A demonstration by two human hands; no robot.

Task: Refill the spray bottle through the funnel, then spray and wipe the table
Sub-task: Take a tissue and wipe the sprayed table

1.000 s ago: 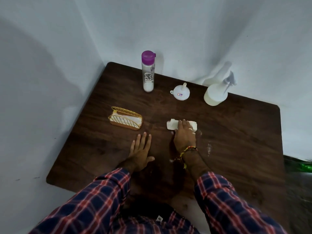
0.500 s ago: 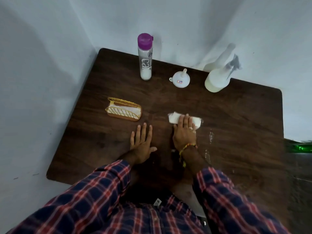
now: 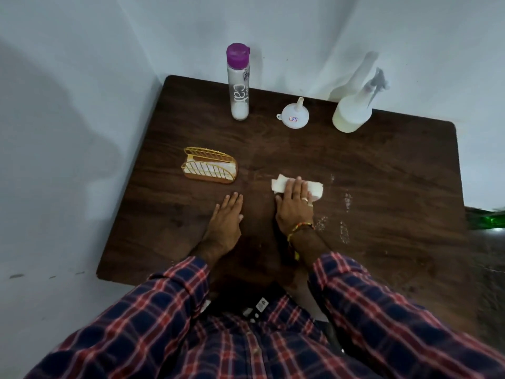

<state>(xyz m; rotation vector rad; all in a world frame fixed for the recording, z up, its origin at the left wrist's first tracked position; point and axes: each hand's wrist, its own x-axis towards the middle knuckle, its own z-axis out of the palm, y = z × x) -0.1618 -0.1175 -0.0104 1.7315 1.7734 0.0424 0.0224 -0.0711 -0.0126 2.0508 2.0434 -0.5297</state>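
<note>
the folded tissue [image 3: 315, 187] lies mid-table [image 3: 382, 170] under the flat, straight fingers of the right hand [image 3: 295, 203] (left hand [image 3: 225, 218] rests open beside it), and being thin, soft and likely damp, it probably handles best pressed from above.

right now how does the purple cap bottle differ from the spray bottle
The purple cap bottle is a tall, slim, clear cylinder; the spray bottle is squat, wide and milky white. The purple cap bottle ends in a flat purple lid, while the spray bottle carries a trigger nozzle. Printed lettering runs up the purple cap bottle; the spray bottle looks plain. Both stand upright near the table's far edge, untouched by either hand.
</note>
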